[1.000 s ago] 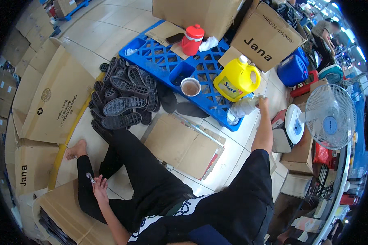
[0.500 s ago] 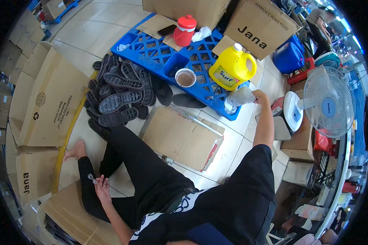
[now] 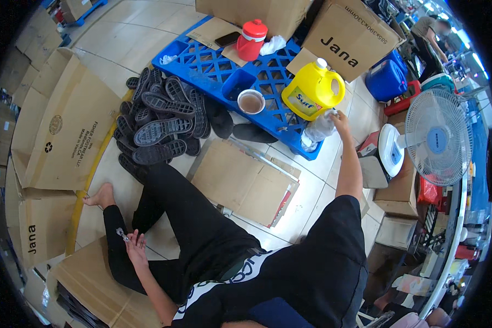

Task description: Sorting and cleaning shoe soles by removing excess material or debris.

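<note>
— What did the head view show of the right hand [image 3: 340,118]?

— It reached to the upper right of the frame, fingers touching a crumpled clear plastic bag [image 3: 318,130] beside the yellow jug [image 3: 311,90] on the blue pallet [image 3: 213,68]; I couldn't tell whether they pinched it.

— And the left hand [image 3: 135,246]?

— Lower left, by the knee, fingers pinching a small metal piece [image 3: 121,234].
</note>
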### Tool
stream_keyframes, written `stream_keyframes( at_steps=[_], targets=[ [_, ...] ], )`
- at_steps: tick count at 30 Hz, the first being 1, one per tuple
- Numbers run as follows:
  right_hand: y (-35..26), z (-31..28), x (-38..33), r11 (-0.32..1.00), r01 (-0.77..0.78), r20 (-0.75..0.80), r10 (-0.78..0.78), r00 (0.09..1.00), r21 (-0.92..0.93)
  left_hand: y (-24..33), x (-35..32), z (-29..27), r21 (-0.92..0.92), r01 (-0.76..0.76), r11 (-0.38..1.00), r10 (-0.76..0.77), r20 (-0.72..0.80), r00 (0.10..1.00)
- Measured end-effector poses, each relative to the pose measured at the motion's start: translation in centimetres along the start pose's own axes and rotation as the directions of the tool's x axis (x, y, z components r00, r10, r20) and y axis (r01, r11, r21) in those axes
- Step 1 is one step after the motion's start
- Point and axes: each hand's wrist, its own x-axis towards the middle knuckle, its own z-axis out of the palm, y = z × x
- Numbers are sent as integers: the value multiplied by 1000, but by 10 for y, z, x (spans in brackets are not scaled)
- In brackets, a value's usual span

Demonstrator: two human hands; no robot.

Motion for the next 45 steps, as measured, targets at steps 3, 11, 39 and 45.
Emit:
stream_keyframes(
  at_steps=[3, 11, 39, 45],
  targets=[
    [-59, 12, -33, 985, -57, -111, 39, 993, -161, 9, -11, -13, 3, -27, 1000, 27, -49, 998],
    [-10, 19, -40, 889, -300, -302, 408, 862, 346, 3, -3, -11, -15, -10, 1000, 9, -22, 1000],
    [-128, -23, -88, 709, 627, 690, -278, 669, -323, 13, -9, 13, -2, -13, 1000, 13, 6, 1000],
    [-120, 18, -85, 933, 332, 606, -186, 773, -136, 11, -13, -11, -19, -26, 999, 25, -20, 999]
  ],
)
